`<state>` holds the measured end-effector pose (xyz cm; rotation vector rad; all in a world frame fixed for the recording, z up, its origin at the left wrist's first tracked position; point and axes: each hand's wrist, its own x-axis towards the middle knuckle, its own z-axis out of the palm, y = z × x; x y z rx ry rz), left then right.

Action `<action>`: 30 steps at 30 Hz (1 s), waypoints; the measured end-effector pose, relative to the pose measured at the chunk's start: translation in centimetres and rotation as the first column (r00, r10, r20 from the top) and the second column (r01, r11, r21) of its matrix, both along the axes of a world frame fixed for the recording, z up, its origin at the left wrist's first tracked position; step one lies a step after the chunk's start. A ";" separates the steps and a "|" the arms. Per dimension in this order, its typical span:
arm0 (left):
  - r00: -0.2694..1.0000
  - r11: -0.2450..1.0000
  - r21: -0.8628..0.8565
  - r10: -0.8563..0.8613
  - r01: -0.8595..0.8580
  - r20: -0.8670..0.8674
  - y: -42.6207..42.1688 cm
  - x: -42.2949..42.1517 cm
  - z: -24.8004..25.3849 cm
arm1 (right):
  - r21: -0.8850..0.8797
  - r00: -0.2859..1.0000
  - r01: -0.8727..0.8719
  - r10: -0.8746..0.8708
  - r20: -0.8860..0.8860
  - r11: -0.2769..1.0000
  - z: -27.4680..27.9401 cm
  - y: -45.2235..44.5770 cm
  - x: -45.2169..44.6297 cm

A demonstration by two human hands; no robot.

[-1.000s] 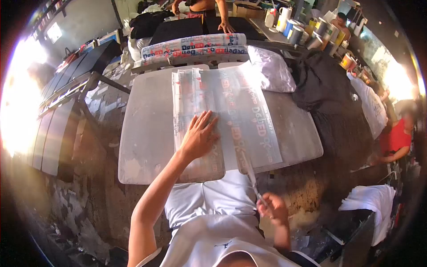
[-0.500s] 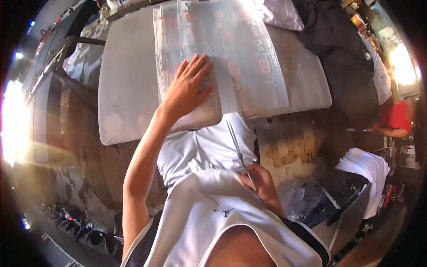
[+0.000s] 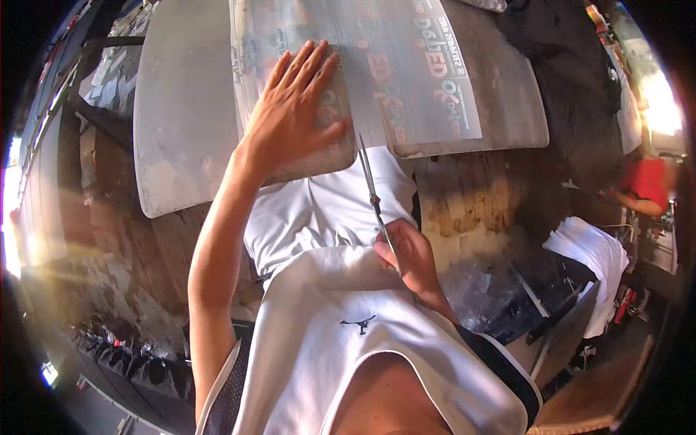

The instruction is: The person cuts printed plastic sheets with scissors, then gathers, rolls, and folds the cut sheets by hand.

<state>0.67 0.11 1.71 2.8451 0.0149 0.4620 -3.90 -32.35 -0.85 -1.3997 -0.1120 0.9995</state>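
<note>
- Black bunched material (image 3: 138,370) fills part of the lower left corner, too dim to make out fully.
- Grey and round-cornered, the left board (image 3: 181,109) reaches toward the middle, its bare half lying outermost.
- Clear plastic, the printed sheet (image 3: 453,109) begins on the left board, crosses the gap and ends on the right board (image 3: 511,109); "DepED" runs along it in red and blue (much of the lettering is washed out by glare).
- Palm down, the left hand (image 3: 293,101) rests on the sheet over the left board, its fingers spread toward the far side and its thumb angled out toward the gap.
- White shorts (image 3: 319,203) show just below the near edges of the boards, with a white shirt (image 3: 304,312) nearer the camera.
- Metal scissors (image 3: 370,185) stand over the shorts, blades pointing away toward the gap; whether their tips touch the sheet, I cannot tell.
- Curled round the scissors' handle end, the right hand (image 3: 409,254) pinches it between thumb and fingers, near the shirt.
- Dark cloth (image 3: 573,87) hangs just beside the right board's outer edge.
- White cloth (image 3: 594,261) lies draped at lower right, well apart from both hands.
- Red clothing marks another person (image 3: 647,181) near the right edge (small and blurred).
</note>
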 end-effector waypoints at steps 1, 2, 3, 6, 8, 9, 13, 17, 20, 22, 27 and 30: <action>1.000 1.000 0.006 -0.001 0.001 0.000 0.0 0.0 0.0 | -0.030 1.000 0.011 -0.011 0.014 0.999 0.5 0.5 0.1; 1.000 1.000 0.009 -0.002 0.002 0.007 0.1 0.1 -0.1 | -0.058 0.999 0.023 -0.022 0.029 0.998 0.8 0.9 0.2; 1.000 1.000 0.005 -0.006 0.006 0.003 0.0 0.1 0.0 | -0.062 0.999 0.027 -0.025 0.025 0.998 0.9 1.1 0.4; 1.000 1.000 0.028 0.006 -0.006 0.002 -0.1 0.1 -0.4 | -0.042 0.999 0.034 -0.033 0.034 0.999 0.9 1.5 1.0; 0.999 0.998 0.051 0.024 -0.025 0.021 0.0 0.3 -1.1 | -0.045 0.998 0.059 -0.058 0.031 0.997 1.1 2.0 1.3; 0.999 0.998 0.052 0.027 -0.028 0.022 0.1 0.3 -1.2 | -0.045 0.996 0.082 -0.081 0.030 0.996 1.2 2.2 1.5; 1.000 0.999 0.045 0.010 -0.011 0.025 0.2 0.1 -0.7 | -0.035 0.997 0.070 -0.069 0.047 0.997 1.5 2.6 2.1; 0.999 0.999 0.040 0.014 -0.016 0.031 0.1 0.1 -0.5 | -0.020 0.997 0.049 -0.048 0.067 0.999 0.9 2.4 2.4; 0.999 0.999 0.037 0.017 -0.019 0.049 0.1 0.1 -0.9 | -0.028 0.995 0.053 -0.050 0.082 0.998 1.3 2.7 2.4; 0.999 0.999 0.047 0.022 -0.024 0.048 0.1 0.1 -1.0 | -0.035 0.997 0.067 -0.065 0.048 0.997 1.3 2.8 2.3; 0.998 0.999 0.040 0.021 -0.023 0.055 -0.1 0.1 -0.8 | -0.038 0.998 0.065 -0.064 0.027 0.997 1.3 3.0 2.1; 0.997 0.999 0.040 0.020 -0.023 0.069 0.0 0.1 -1.0 | -0.008 0.998 0.053 -0.053 0.031 0.999 1.2 3.0 2.2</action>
